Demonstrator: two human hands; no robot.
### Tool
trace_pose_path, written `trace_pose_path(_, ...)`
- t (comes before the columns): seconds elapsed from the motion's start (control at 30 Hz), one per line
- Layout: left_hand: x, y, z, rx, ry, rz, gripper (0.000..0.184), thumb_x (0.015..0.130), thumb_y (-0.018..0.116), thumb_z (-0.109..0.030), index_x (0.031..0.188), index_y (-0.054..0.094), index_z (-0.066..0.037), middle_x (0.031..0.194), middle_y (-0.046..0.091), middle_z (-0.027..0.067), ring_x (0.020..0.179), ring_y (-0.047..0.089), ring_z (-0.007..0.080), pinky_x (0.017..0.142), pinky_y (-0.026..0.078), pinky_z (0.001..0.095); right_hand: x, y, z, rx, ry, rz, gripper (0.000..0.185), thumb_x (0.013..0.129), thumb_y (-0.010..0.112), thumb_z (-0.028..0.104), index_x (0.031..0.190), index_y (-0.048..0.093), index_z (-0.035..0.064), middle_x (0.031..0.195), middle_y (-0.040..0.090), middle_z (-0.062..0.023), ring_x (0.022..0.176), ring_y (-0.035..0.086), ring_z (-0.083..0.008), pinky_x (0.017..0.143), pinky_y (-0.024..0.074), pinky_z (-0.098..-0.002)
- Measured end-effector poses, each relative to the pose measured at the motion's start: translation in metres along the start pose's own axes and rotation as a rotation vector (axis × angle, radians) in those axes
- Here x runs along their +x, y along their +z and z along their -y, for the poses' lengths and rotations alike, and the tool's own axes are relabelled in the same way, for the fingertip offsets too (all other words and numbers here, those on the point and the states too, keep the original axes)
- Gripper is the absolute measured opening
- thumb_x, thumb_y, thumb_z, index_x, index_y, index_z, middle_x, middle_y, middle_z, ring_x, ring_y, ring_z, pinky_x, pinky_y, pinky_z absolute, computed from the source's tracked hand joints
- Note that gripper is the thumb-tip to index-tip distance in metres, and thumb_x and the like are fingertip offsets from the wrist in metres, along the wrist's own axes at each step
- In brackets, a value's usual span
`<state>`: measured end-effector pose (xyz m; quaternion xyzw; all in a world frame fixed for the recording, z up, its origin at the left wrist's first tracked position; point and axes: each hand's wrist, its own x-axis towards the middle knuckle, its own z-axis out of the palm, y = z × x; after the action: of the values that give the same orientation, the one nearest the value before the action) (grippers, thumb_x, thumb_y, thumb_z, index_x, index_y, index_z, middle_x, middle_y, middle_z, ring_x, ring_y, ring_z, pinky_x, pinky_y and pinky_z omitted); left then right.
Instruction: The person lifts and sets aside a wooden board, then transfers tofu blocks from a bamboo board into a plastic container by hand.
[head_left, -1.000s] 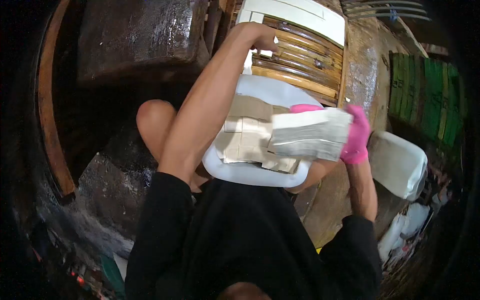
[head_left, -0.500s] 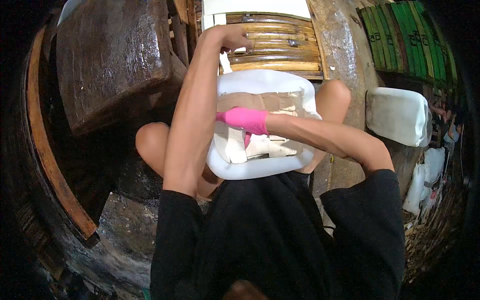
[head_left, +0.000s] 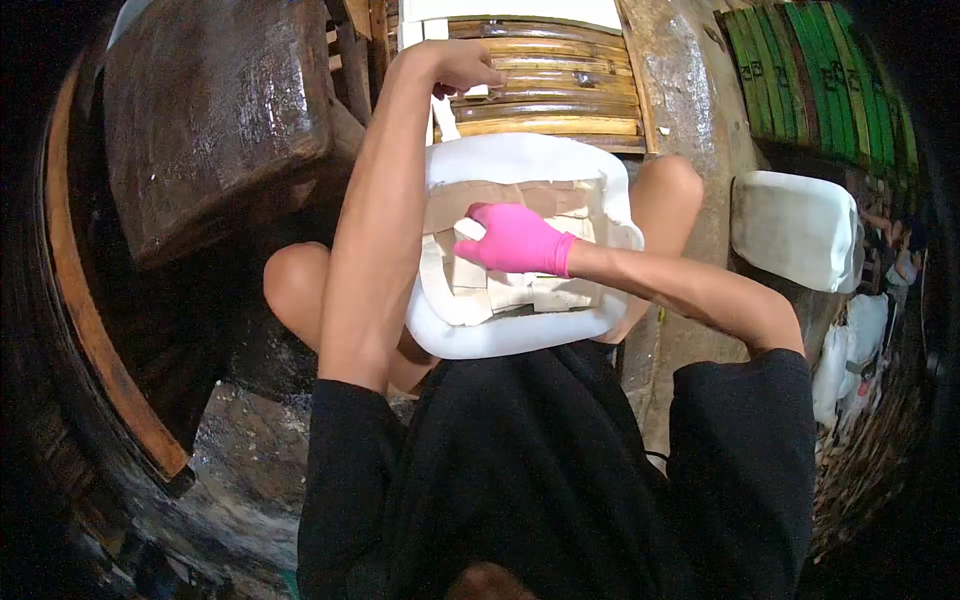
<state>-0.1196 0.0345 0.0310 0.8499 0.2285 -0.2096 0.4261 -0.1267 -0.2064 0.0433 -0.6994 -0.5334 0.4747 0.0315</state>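
Observation:
A white plastic tub with its top cut away [head_left: 500,345] rests between my knees, holding pale, flat-sided blocks [head_left: 560,293] that look soft. Over the tub my right hand [head_left: 515,240], in a pink glove, pinches one white block [head_left: 468,231] between thumb and fingers. Beyond the tub's far rim, my bare left hand [head_left: 462,68] hovers at the left side of a bamboo-slat rack [head_left: 560,82]. Its fingers are curled on a small white block [head_left: 474,91]. A white strip [head_left: 444,118] lies along the rack's left edge, below that hand.
To the left stands a dark, wet wooden block [head_left: 215,120]. On the right are a white plastic container [head_left: 795,230] and green slatted racks [head_left: 820,85]. A white slab [head_left: 520,10] covers the rack's far end. Part of another person [head_left: 905,262] shows at the far right.
My right hand has come up from inside the tub and turned, now showing a white block in its fingers. My left hand has shifted only slightly at the rack.

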Motion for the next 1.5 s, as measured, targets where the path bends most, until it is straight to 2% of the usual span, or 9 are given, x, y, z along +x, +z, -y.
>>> trace_pose_path(0.1,-0.009,-0.001,-0.007,-0.011,-0.011,-0.006,0.057,0.087,0.057,-0.053,0.121,0.058,-0.006,0.077,0.055,0.0081,0.054,0.05,0.0143,0.048,0.045,0.0299,0.008,0.017,-0.005,0.359,-0.054,0.329,0.068,0.079,0.066,0.046,0.121,0.054,-0.0067,0.104,0.064,-0.0255,0.095,0.065,-0.0327,0.082,0.0518,-0.0393)
trace_pose_path(0.6,-0.005,0.006,0.001,0.008,-0.066,0.025,0.055,0.088,0.056,-0.051,0.118,0.059,-0.006,0.074,0.052,0.006,0.049,0.045,0.0126,0.046,0.043,0.0304,-0.02,-0.032,0.02,-0.266,-0.172,-0.194,0.04,0.084,0.062,0.036,0.093,0.059,-0.0031,0.078,0.064,-0.0251,0.076,0.065,-0.0392,0.072,0.0514,-0.0474)
trace_pose_path(1.07,-0.006,-0.005,0.004,-0.042,-0.109,-0.236,0.052,0.088,0.055,-0.045,0.121,0.059,-0.004,0.083,0.061,0.008,0.068,0.056,0.0193,0.064,0.05,0.0363,-0.023,-0.029,0.02,-0.189,-0.085,0.516,0.066,0.093,0.039,0.05,0.109,0.057,-0.0117,0.102,0.063,-0.0301,0.099,0.061,-0.0417,0.09,0.0458,-0.0451)
trace_pose_path(1.13,0.036,0.008,0.056,0.074,-0.03,-0.654,0.045,0.088,0.054,-0.037,0.12,0.061,-0.005,0.079,0.06,0.0086,0.069,0.057,0.0189,0.064,0.049,0.0354,-0.041,-0.074,0.038,-0.277,-0.198,0.532,0.059,0.097,0.038,0.042,0.11,0.057,-0.0117,0.097,0.066,-0.0264,0.096,0.063,-0.0379,0.086,0.0487,-0.0422)
trace_pose_path(1.2,0.026,-0.001,0.043,-0.14,-0.164,-0.673,0.044,0.082,0.051,-0.028,0.11,0.064,0.002,0.1,0.062,0.0221,0.095,0.059,0.033,0.084,0.046,0.0411,-0.019,-0.111,0.0,0.101,-1.121,0.441,0.05,0.1,0.036,0.036,0.112,0.058,-0.0069,0.095,0.068,-0.0184,0.091,0.065,-0.0304,0.083,0.0512,-0.0363)
trace_pose_path(1.27,0.028,-0.017,0.047,-0.232,-0.25,-0.659,0.041,0.081,0.049,-0.024,0.105,0.065,0.005,0.099,0.063,0.024,0.096,0.061,0.0343,0.084,0.046,0.0417,-0.019,-0.177,0.0,0.687,-0.286,0.567,0.043,0.101,0.038,0.032,0.117,0.057,-0.0029,0.095,0.067,-0.0106,0.087,0.065,-0.0205,0.08,0.0523,-0.0291)
trace_pose_path(1.33,0.045,-0.026,0.059,-0.216,-0.285,-0.595,0.037,0.086,0.049,-0.025,0.103,0.064,0.004,0.076,0.063,0.0143,0.072,0.061,0.0228,0.065,0.048,0.037,0.042,-0.199,-0.056,0.938,-0.132,0.164,0.054,0.097,0.047,0.045,0.124,0.053,-0.0018,0.101,0.066,-0.0092,0.087,0.065,-0.0167,0.081,0.0526,-0.0268)
trace_pose_path(1.4,0.064,-0.028,0.073,-0.16,-0.277,-0.6,0.029,0.084,0.049,-0.023,0.081,0.058,0.004,0.067,0.057,0.0088,0.062,0.055,0.0197,0.051,0.043,0.0389,0.1,-0.193,-0.085,0.219,0.075,-0.321,0.062,0.088,0.056,0.054,0.117,0.058,-0.0015,0.109,0.066,-0.0136,0.092,0.065,-0.0205,0.087,0.0518,-0.0338)
trace_pose_path(1.5,0.092,-0.006,0.119,-0.194,-0.294,-0.504,0.029,0.081,0.052,-0.022,0.083,0.061,0.005,0.07,0.059,0.0132,0.067,0.058,0.0231,0.055,0.046,0.0448,0.187,-0.174,-0.115,0.026,0.174,-0.257,0.071,0.082,0.062,0.059,0.121,0.054,0.0007,0.115,0.061,-0.0176,0.098,0.063,-0.0251,0.086,0.0526,-0.0375)
